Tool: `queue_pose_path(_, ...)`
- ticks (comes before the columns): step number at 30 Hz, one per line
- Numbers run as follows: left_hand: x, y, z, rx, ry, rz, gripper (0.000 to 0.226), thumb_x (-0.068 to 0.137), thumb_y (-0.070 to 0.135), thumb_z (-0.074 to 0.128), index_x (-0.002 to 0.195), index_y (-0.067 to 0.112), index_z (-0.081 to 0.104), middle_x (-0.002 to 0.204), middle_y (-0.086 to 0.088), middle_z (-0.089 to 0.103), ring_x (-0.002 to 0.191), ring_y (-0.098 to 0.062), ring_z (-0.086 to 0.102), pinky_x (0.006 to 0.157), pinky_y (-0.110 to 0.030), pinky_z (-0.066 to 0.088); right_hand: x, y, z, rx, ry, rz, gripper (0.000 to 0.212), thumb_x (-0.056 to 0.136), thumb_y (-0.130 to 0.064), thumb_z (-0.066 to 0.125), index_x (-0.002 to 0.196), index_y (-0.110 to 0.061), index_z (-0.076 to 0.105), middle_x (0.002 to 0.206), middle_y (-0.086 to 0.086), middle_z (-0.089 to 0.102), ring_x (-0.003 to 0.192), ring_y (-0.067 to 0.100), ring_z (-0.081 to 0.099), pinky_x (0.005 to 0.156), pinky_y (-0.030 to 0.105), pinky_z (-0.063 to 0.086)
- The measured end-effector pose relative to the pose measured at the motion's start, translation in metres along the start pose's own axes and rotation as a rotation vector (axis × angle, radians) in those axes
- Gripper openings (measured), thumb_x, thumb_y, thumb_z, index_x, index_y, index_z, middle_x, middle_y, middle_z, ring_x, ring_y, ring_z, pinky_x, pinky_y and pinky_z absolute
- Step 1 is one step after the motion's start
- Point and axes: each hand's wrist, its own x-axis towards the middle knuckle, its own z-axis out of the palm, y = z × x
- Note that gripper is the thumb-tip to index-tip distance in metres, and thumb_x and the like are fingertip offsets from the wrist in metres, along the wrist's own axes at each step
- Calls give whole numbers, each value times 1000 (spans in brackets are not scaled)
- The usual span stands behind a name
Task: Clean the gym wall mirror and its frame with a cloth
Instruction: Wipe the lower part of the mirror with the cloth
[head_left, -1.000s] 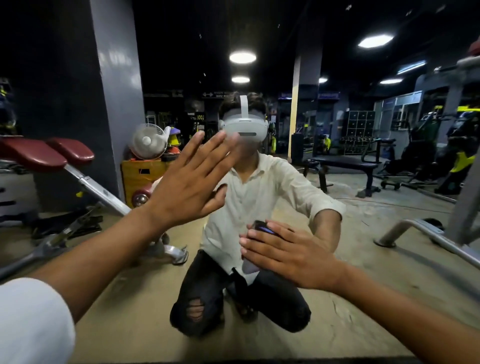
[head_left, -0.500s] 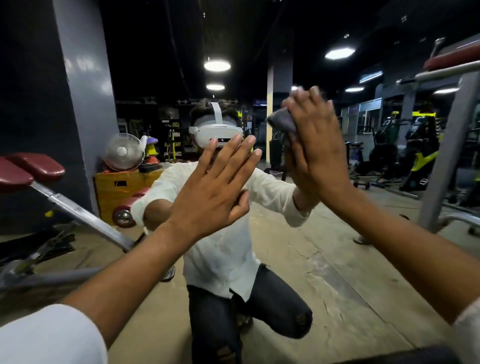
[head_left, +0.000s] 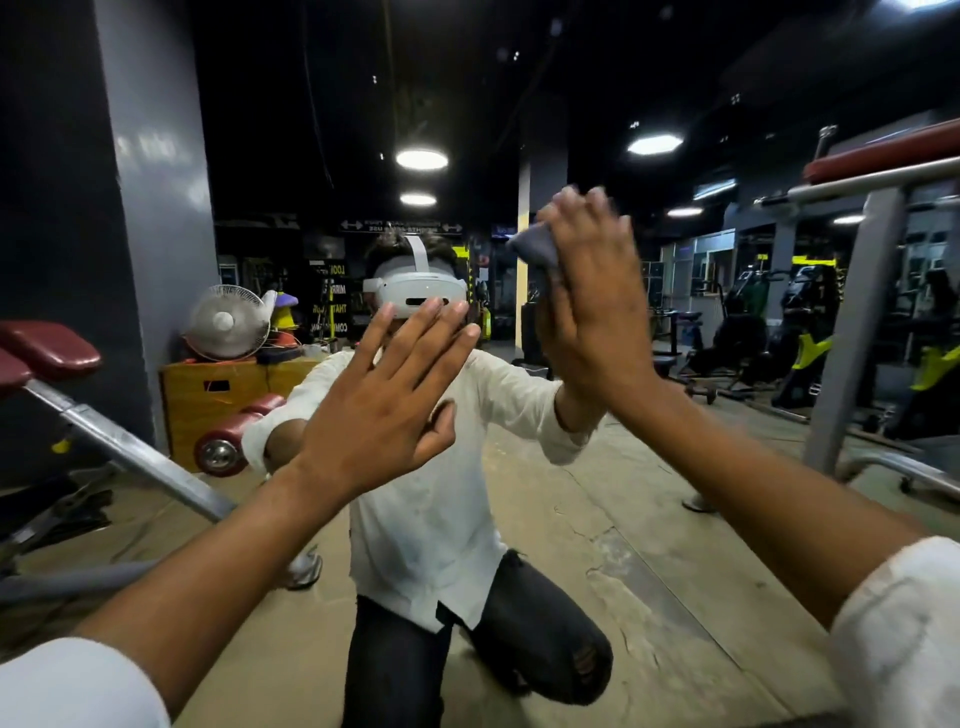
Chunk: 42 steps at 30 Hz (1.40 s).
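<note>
Flat and straight-fingered, my right hand (head_left: 597, 322) presses a soft, bunched grey cloth (head_left: 532, 244) against the mirror (head_left: 649, 545), high and right of centre. One crumpled corner shows at the hand's left edge. My left hand (head_left: 379, 410) is spread wide, palm on the glass, holding nothing. The glass is smooth and reflects my kneeling figure. Reflected room: dark ceiling with round lights (head_left: 422, 159), cracked concrete floor, red padded bench (head_left: 47, 348) and white fan (head_left: 226, 322) on a wooden box (head_left: 218, 395) at left.
</note>
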Motion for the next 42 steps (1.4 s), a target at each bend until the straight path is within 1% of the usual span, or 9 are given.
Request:
queue_pose_path(3, -1, 3, -1, -7, 9, -28, 75, 104, 36, 49, 169, 9, 22, 177, -14, 15, 164, -32, 15, 128, -63, 22, -4, 19, -6, -14, -110, -287, 54, 109, -21, 46, 161, -9, 37, 170, 11, 31, 162, 25, 16, 133, 46, 9)
queue_pose_path(10, -15, 38, 6, 27, -30, -181, 74, 106, 31, 46, 170, 8, 16, 177, -16, 12, 165, -33, 10, 129, -63, 18, -63, 13, -2, 103, 26, 43, 59, 105, -10, 51, 162, -10, 36, 171, 8, 29, 162, 24, 13, 133, 46, 3)
queue_pose_path(14, -46, 65, 10, 24, -119, 58, 73, 106, 31, 43, 169, 6, 17, 177, -18, 12, 164, -37, 13, 130, -62, 20, -187, -11, 11, 172, -203, -228, 61, 99, -3, 57, 158, -3, 41, 170, 14, 31, 161, 32, 20, 131, 55, 13)
queue_pose_path(17, -58, 79, 13, 13, -139, 27, 74, 104, 30, 45, 169, 4, 19, 176, -19, 14, 164, -38, 14, 130, -62, 20, -270, -12, 8, 77, -383, -521, 62, 103, -19, 48, 163, -9, 35, 173, 10, 25, 161, 30, 19, 131, 53, 11)
queue_pose_path(21, -59, 77, 15, 19, -137, 24, 73, 107, 31, 44, 169, 4, 17, 176, -19, 14, 164, -39, 14, 130, -63, 20, -256, 14, -4, -2, -481, -838, 59, 110, -21, 45, 165, -9, 28, 174, 10, 20, 162, 28, 16, 131, 52, 12)
queue_pose_path(27, -58, 76, 16, 23, -119, 15, 74, 107, 32, 43, 169, 4, 14, 176, -20, 12, 164, -39, 12, 131, -62, 15, -210, 12, -1, 60, -295, -365, 54, 105, -6, 44, 159, -3, 40, 169, 15, 33, 159, 36, 25, 126, 63, 24)
queue_pose_path(34, -21, 61, 6, 34, -63, 97, 62, 96, 30, 61, 150, 0, 53, 158, -24, 49, 147, -41, 41, 126, -60, 29, -183, 29, -10, -3, -408, -775, 54, 113, -18, 34, 165, -9, 27, 174, 9, 19, 162, 28, 13, 130, 55, 16)
queue_pose_path(38, 48, 35, -4, 46, -39, 79, 68, 104, 38, 47, 162, 5, 37, 174, -20, 24, 162, -38, 21, 130, -61, 18, -85, 65, -31, -31, -222, -394, 59, 107, -15, 55, 163, -10, 35, 172, 9, 26, 162, 27, 17, 131, 53, 14)
queue_pose_path(42, 105, 35, -2, 65, -32, -12, 75, 109, 46, 34, 170, 9, 13, 178, -17, 6, 166, -33, 3, 131, -61, 12, -19, 69, -40, 33, -19, 14, 57, 109, -23, 44, 164, -14, 31, 173, 7, 24, 163, 23, 12, 133, 44, 4)
